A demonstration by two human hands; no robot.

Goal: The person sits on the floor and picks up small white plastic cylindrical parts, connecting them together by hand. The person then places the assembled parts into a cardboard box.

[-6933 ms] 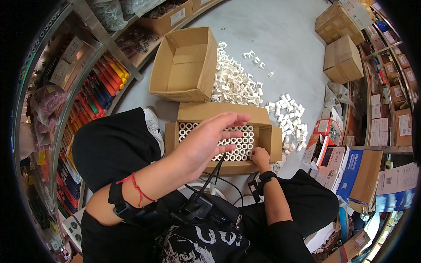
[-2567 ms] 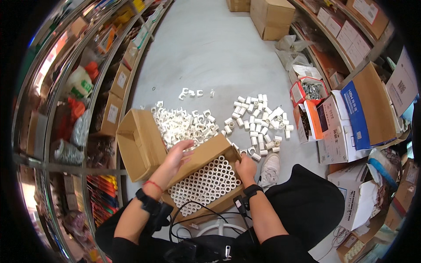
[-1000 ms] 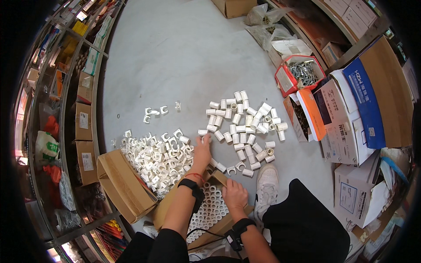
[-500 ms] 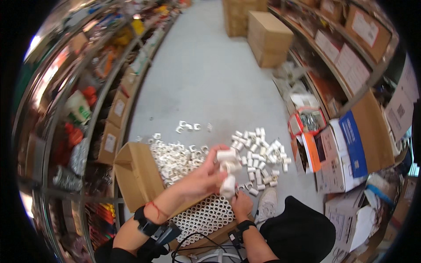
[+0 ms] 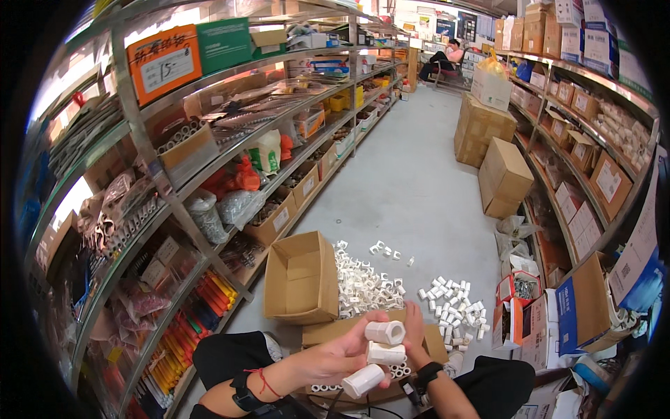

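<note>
White pipe fittings (image 5: 380, 353), three short plastic sleeves, sit stacked in your left hand (image 5: 333, 359), raised in front of you above the packing box (image 5: 349, 328). Your left forearm comes in from the lower edge and runs up to the right, with a dark wrist strap and a red cord around it; the fingers curl loosely around the fittings from the left, gripping all three. The top fitting shows its open bore tilted up toward you, the middle one lies roughly crosswise, and the lowest has its long axis slanting down to the left.

Your right hand (image 5: 413, 332) reaches down behind them, wrist bent, a black watch on it, fingertips at the far rim of the packing box; how far it is closed I cannot tell. Just beyond lie two loose heaps of white fittings (image 5: 450, 307) on the grey floor (image 5: 419, 202), beside an open empty carton (image 5: 301, 279).
</note>
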